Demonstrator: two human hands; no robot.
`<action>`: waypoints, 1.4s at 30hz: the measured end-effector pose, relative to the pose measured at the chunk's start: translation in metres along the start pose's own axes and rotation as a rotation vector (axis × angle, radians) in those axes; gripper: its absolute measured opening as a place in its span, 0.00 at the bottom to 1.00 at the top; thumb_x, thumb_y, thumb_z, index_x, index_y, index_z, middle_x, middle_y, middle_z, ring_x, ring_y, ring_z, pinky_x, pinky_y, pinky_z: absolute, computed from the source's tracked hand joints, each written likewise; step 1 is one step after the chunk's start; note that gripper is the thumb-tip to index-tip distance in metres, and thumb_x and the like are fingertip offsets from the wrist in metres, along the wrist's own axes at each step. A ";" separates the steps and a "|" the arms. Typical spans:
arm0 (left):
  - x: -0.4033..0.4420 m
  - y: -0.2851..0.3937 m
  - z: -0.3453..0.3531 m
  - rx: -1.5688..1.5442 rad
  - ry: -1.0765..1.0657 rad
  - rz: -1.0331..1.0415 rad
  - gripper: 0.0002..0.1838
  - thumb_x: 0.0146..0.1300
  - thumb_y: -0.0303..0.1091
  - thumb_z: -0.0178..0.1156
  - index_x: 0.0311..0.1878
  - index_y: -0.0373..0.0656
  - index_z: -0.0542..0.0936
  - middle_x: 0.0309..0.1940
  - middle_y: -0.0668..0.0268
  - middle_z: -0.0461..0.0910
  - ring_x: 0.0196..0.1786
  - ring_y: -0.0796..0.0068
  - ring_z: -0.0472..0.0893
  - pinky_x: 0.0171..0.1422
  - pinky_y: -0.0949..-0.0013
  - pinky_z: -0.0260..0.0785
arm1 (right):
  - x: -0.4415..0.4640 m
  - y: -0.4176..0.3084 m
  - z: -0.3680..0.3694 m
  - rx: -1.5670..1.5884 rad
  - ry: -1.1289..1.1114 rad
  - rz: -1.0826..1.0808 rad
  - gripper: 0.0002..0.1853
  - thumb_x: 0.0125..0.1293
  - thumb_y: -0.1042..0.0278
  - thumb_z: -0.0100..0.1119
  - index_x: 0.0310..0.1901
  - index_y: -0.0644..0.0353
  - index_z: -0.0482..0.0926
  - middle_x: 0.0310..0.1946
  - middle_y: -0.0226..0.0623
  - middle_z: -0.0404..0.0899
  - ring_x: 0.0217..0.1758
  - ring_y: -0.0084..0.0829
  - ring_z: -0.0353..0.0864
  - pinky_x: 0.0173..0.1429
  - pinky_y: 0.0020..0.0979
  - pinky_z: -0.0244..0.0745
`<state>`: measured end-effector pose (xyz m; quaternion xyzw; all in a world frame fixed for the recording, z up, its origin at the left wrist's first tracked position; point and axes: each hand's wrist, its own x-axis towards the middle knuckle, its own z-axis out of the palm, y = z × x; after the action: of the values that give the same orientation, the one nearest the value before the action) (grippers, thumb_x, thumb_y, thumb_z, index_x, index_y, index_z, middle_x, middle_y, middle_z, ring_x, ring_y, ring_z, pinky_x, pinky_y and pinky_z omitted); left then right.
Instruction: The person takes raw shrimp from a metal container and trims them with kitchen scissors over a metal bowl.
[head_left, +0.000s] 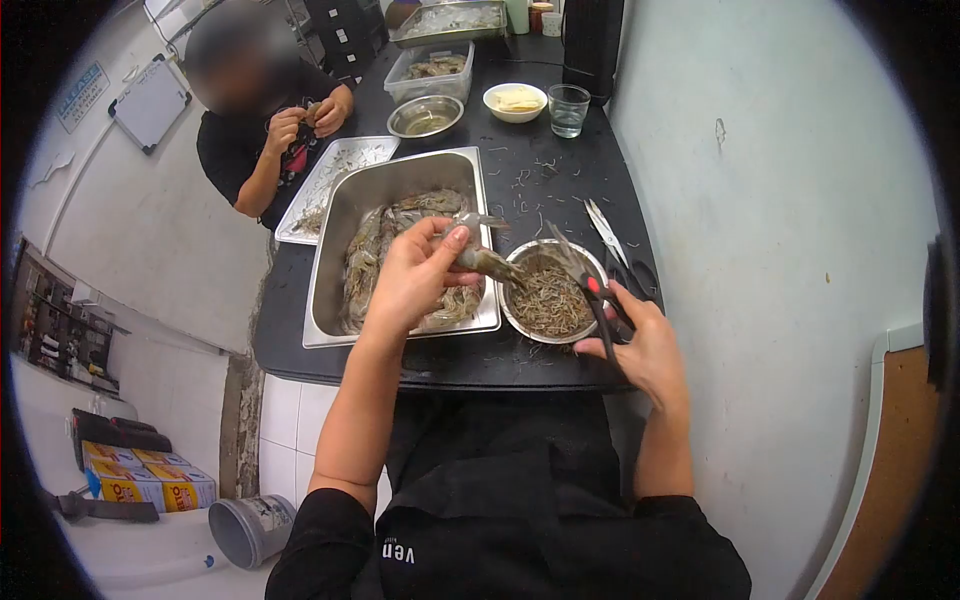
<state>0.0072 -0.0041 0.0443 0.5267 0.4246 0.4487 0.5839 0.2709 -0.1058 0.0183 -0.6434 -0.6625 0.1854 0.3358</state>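
Observation:
My left hand is closed around a raw grey shrimp, held over the right edge of a deep steel pan. More whole shrimp lie in that pan. The held shrimp's head end points toward a round metal bowl, which is filled with thin shrimp trimmings. In my right hand are black-handled scissors, fingers in the loops. Their blades reach up over the bowl and look slightly parted, apart from the shrimp.
A second pair of scissors rests right of the bowl. Beyond are a steel bowl, a white bowl, a glass and a plastic tub. Across the table, a co-worker handles something small above a white tray. A wall bounds the right.

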 end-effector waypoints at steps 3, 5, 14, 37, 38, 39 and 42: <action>0.003 0.000 -0.012 -0.025 0.028 0.008 0.15 0.71 0.36 0.55 0.50 0.31 0.73 0.37 0.60 0.81 0.36 0.73 0.84 0.38 0.72 0.82 | -0.009 0.011 -0.015 0.102 -0.119 0.054 0.48 0.35 0.46 0.81 0.60 0.61 0.75 0.37 0.42 0.80 0.40 0.36 0.80 0.47 0.36 0.74; 0.001 0.005 -0.014 0.004 0.061 0.007 0.15 0.71 0.36 0.55 0.49 0.31 0.73 0.37 0.60 0.80 0.36 0.72 0.84 0.38 0.72 0.81 | -0.016 0.013 -0.023 0.232 -0.283 -0.029 0.49 0.33 0.47 0.83 0.60 0.61 0.75 0.38 0.42 0.80 0.40 0.36 0.81 0.47 0.35 0.75; -0.003 0.013 -0.026 0.137 0.129 0.035 0.15 0.72 0.39 0.55 0.48 0.35 0.74 0.39 0.62 0.80 0.37 0.74 0.83 0.38 0.72 0.80 | -0.020 0.016 -0.044 0.254 -0.159 0.078 0.49 0.33 0.47 0.82 0.61 0.60 0.75 0.35 0.35 0.82 0.37 0.27 0.76 0.46 0.30 0.72; -0.005 0.027 -0.009 0.026 0.066 0.163 0.13 0.72 0.35 0.54 0.50 0.33 0.73 0.40 0.60 0.81 0.44 0.73 0.83 0.43 0.72 0.81 | -0.010 0.014 -0.006 0.529 -0.576 0.066 0.44 0.44 0.58 0.81 0.64 0.57 0.72 0.38 0.37 0.83 0.40 0.24 0.79 0.45 0.27 0.73; -0.006 0.027 -0.010 0.024 0.065 0.163 0.12 0.72 0.34 0.54 0.50 0.34 0.72 0.40 0.60 0.81 0.44 0.73 0.83 0.43 0.72 0.81 | -0.009 0.016 -0.005 0.572 -0.596 0.072 0.43 0.44 0.58 0.81 0.65 0.57 0.72 0.38 0.36 0.83 0.40 0.23 0.79 0.45 0.27 0.73; -0.007 0.028 -0.010 0.022 0.065 0.163 0.12 0.72 0.34 0.54 0.50 0.34 0.72 0.40 0.60 0.81 0.44 0.73 0.83 0.43 0.72 0.81 | -0.008 0.016 -0.005 0.572 -0.597 0.074 0.43 0.44 0.58 0.81 0.65 0.57 0.72 0.38 0.36 0.83 0.40 0.23 0.79 0.45 0.27 0.73; -0.010 0.029 -0.008 0.031 0.041 0.144 0.12 0.72 0.34 0.54 0.50 0.34 0.72 0.41 0.60 0.81 0.44 0.72 0.84 0.43 0.72 0.81 | -0.006 0.016 -0.001 0.558 -0.666 0.094 0.44 0.45 0.57 0.80 0.66 0.55 0.71 0.39 0.36 0.83 0.42 0.23 0.79 0.46 0.27 0.74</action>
<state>-0.0056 -0.0110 0.0728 0.5555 0.4042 0.4936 0.5332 0.2833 -0.1099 0.0070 -0.4627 -0.6292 0.5695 0.2561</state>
